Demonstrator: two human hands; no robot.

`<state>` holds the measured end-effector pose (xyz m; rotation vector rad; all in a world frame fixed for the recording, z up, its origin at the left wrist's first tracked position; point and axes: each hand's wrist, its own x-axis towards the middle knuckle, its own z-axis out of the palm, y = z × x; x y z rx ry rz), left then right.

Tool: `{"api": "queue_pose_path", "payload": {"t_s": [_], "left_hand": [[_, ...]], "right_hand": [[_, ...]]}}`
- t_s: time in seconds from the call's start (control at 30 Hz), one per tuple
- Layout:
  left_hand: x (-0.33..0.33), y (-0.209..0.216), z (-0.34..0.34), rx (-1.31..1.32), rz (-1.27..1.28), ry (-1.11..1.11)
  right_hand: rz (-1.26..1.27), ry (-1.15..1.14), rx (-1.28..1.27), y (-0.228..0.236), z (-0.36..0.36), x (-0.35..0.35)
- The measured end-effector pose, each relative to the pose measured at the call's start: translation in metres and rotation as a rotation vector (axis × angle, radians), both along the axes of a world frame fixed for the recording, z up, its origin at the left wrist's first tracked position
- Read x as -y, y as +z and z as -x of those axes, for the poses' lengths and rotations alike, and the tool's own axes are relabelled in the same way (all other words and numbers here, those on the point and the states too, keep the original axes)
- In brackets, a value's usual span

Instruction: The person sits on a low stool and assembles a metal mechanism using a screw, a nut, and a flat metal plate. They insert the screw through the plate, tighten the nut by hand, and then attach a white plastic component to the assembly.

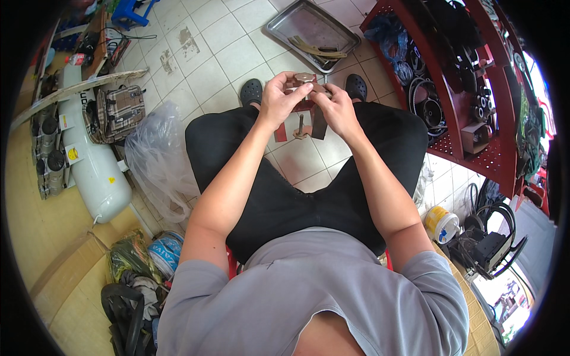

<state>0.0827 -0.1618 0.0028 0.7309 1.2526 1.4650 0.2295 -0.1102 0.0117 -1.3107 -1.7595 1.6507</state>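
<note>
Both my hands are held together between my knees, around a small brownish metal part (306, 78) with a rounded top. My left hand (280, 98) pinches it from the left, thumb across its near side. From the right, my right hand (337, 109) closes its thumb and fingers on the same part. Just below the hands are a red flat piece (281, 132), a dark flat piece (319, 123) and an upright bolt (300, 125). Whether these join the held part is hidden by my fingers.
Beyond my feet, a metal tray (279, 26) holds curved strips (314, 49). At right stands a red perforated shelf (454, 127) with cables and parts; nearer is a yellow-white bucket (440, 222). To the left are a clear plastic bag (157, 154), a plaid bag (122, 110) and a white tank (98, 178).
</note>
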Motion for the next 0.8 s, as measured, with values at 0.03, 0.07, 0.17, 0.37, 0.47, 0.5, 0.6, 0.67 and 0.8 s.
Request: {"api": "queue_pose_path", "payload": {"t_s": [0.03,0.07,0.17,0.37,0.47,0.5,0.6,0.67,0.8], "left_hand": [[0.001,0.001,0.003,-0.037,0.029,-0.028],[0.001,0.002,0.005,-0.074,0.058,-0.056],[0.001,0.013,0.006,0.07,0.105,-0.097],[0.001,-0.007,0.007,-0.06,0.011,-0.061],[-0.002,-0.008,0.011,-0.023,0.059,-0.139],[-0.001,-0.013,0.015,0.039,0.052,-0.117],[-0.001,-0.02,0.019,0.198,0.081,-0.068],[0.001,-0.014,0.009,0.043,0.062,-0.117],[0.001,-0.006,0.007,-0.238,0.179,-0.209]], "right_hand": [[0.006,0.001,0.006,0.002,0.0,0.0],[0.012,0.003,0.012,0.003,0.0,0.0],[-0.02,-0.008,-0.006,-0.003,-0.002,-0.001],[0.002,-0.003,-0.017,-0.001,0.0,0.0],[-0.029,-0.014,-0.031,-0.011,-0.003,-0.002],[-0.015,-0.021,-0.034,-0.007,-0.002,-0.002],[0.036,-0.075,-0.07,0.001,-0.001,-0.004],[0.082,-0.153,-0.13,-0.006,-0.003,-0.006],[0.212,-0.206,-0.236,-0.004,-0.001,-0.005]]}}
